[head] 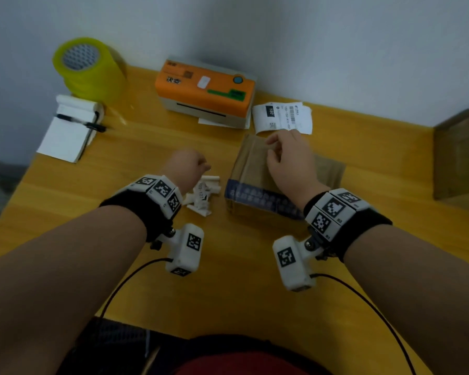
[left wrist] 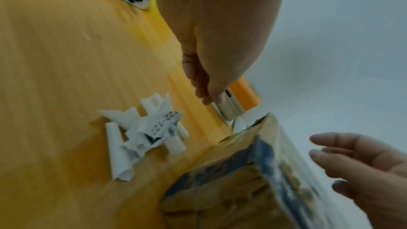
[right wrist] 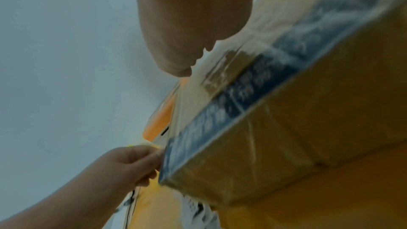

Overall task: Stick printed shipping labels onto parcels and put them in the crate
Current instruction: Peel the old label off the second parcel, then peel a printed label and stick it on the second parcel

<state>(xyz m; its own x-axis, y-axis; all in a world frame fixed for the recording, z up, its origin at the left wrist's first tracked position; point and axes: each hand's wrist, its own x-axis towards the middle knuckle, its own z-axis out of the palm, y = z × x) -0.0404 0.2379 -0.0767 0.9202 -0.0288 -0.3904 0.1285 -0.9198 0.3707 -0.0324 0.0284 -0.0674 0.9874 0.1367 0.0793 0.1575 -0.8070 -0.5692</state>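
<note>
A brown cardboard parcel (head: 251, 165) with a dark blue printed band lies on the yellow table, right of centre. My right hand (head: 282, 155) is over its top with the fingers loosely spread (left wrist: 343, 159); whether it touches the parcel I cannot tell. My left hand (head: 191, 163) hangs left of the parcel with its fingers curled (right wrist: 132, 162) and nothing visible in them. Under it lies a heap of crumpled white backing paper (head: 205, 194). Printed shipping labels (head: 282, 117) lie behind the parcel. A cardboard crate (head: 460, 155) stands at the table's right edge.
An orange label printer (head: 206, 87) sits at the back by the wall. Yellow tape rolls (head: 90, 66) are stacked at the back left, with a notepad and pen (head: 71, 128) in front of them. The table's near edge runs close to my body.
</note>
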